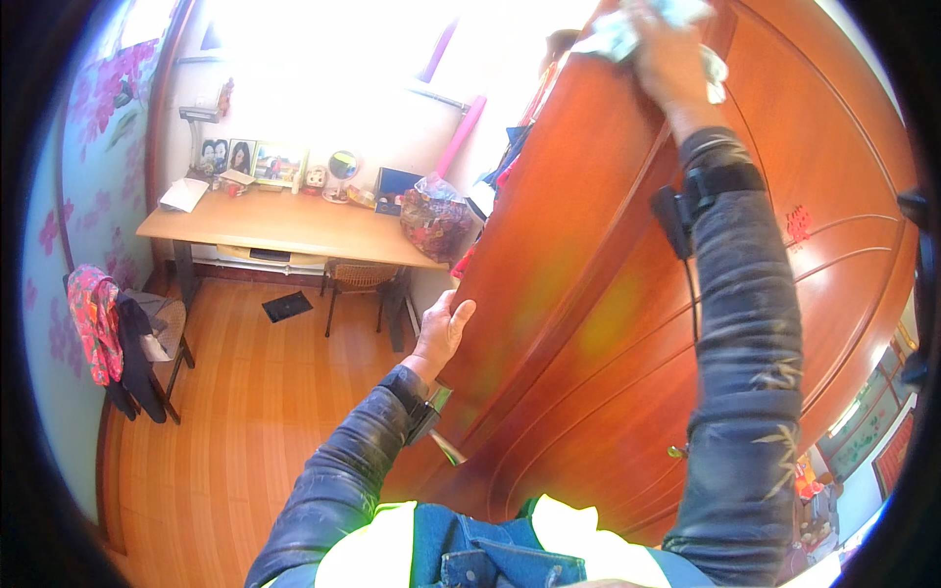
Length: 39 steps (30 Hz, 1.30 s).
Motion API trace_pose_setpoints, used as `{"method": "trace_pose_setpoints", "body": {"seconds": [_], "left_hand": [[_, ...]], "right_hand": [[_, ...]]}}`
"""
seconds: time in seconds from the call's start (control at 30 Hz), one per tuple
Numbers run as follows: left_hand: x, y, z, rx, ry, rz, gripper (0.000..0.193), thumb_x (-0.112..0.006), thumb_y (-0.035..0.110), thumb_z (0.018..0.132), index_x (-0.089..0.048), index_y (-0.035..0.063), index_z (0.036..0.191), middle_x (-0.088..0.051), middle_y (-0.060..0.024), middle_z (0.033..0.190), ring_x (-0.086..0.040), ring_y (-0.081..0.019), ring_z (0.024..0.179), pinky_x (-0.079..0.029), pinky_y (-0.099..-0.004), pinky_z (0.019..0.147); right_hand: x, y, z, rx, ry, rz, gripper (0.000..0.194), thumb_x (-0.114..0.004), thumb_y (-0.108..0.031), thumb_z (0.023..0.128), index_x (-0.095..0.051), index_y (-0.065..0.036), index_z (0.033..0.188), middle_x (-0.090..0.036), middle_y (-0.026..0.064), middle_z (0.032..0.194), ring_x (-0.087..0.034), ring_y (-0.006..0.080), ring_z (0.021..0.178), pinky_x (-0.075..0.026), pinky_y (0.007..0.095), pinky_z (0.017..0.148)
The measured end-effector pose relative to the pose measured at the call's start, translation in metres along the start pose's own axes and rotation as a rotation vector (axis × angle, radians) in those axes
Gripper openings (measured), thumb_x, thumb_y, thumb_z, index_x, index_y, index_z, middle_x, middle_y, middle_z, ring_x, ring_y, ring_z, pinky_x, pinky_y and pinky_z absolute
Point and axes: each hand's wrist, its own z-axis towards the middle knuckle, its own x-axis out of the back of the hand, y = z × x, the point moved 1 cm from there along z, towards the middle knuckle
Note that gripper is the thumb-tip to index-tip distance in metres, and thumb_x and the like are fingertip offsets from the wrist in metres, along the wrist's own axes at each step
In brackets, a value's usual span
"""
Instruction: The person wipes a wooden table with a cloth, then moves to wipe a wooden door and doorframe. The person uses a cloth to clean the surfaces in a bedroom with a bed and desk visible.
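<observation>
A tall reddish-brown wooden wardrobe (588, 242) fills the right half of the view. High up on it, my right hand (665, 66) presses a pale blue and white cloth (617, 33) against the wood, with the arm stretched out. My left hand (443, 332) rests at the wardrobe's left edge, thumb raised, and appears to hold that edge; part of its fingers is hidden. Both wrists carry strapped-on devices. Below my left wrist a metal handle (447, 447) shows on the wood. Red and dark clothes (507, 165) hang behind the wardrobe's edge.
A wooden desk (294, 224) with framed photos, a round mirror (342, 165) and a full patterned bag (435, 220) stands by the window. A wicker chair (362, 275) is beneath it. Left, another chair (170, 327) carries clothes. A black flat object (287, 306) lies on the floor.
</observation>
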Motion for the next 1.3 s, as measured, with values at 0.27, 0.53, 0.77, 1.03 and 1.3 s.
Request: {"method": "trace_pose_setpoints", "body": {"seconds": [0.27, 0.53, 0.77, 1.03, 1.3], "left_hand": [[0.004, 0.017, 0.002, 0.013, -0.011, -0.038, 0.066, -0.055, 0.055, 0.091, -0.055, -0.0054, 0.117, -0.065, -0.0275, 0.102, -0.061, -0.0440, 0.101, -0.049, -0.0430, 0.082], [0.003, 0.028, 0.005, -0.035, -0.021, -0.092, 0.058, -0.054, 0.052, 0.093, -0.057, -0.0020, 0.114, -0.067, -0.0228, 0.099, -0.064, -0.0391, 0.094, -0.050, -0.0399, 0.079], [0.005, 0.045, 0.005, 0.009, -0.047, -0.121, 0.059, -0.056, 0.051, 0.094, -0.058, -0.0031, 0.116, -0.068, -0.0121, 0.104, -0.060, -0.0155, 0.094, -0.048, -0.0315, 0.083], [0.000, 0.045, 0.007, 0.043, -0.066, -0.154, 0.061, -0.055, 0.053, 0.093, -0.058, -0.0025, 0.118, -0.067, -0.0091, 0.107, -0.058, -0.0153, 0.096, -0.047, -0.0309, 0.086], [-0.002, 0.050, 0.010, 0.086, -0.092, -0.140, 0.063, -0.055, 0.053, 0.093, -0.056, -0.0042, 0.120, -0.065, -0.0103, 0.111, -0.057, -0.0163, 0.098, -0.046, -0.0315, 0.087]], "right_hand": [[0.061, -0.140, -0.068, 0.416, -0.341, 0.271, 0.027, -0.054, -0.021, 0.084, -0.073, -0.017, 0.102, -0.070, 0.0048, 0.106, -0.046, 0.0237, 0.130, -0.024, 0.0585, 0.111], [0.049, -0.017, -0.040, 0.207, -0.153, -0.121, 0.037, -0.048, -0.022, 0.090, -0.064, -0.026, 0.124, -0.062, 0.0101, 0.126, -0.042, 0.0280, 0.132, -0.027, 0.0611, 0.105], [0.066, 0.167, -0.047, -0.303, -0.210, -0.384, 0.047, -0.042, -0.031, 0.095, -0.042, -0.028, 0.142, -0.047, 0.0107, 0.144, -0.043, 0.0339, 0.132, -0.028, 0.0668, 0.103], [0.051, 0.155, -0.045, -0.199, -0.085, -0.250, 0.045, -0.047, -0.022, 0.089, -0.053, -0.013, 0.133, -0.045, 0.0106, 0.144, -0.050, 0.0290, 0.126, -0.039, 0.0519, 0.100], [0.092, -0.003, -0.109, 0.203, -0.154, 0.067, 0.040, -0.053, -0.021, 0.083, -0.064, -0.015, 0.120, -0.056, 0.0170, 0.128, -0.043, 0.0385, 0.125, -0.032, 0.0547, 0.106]]}}
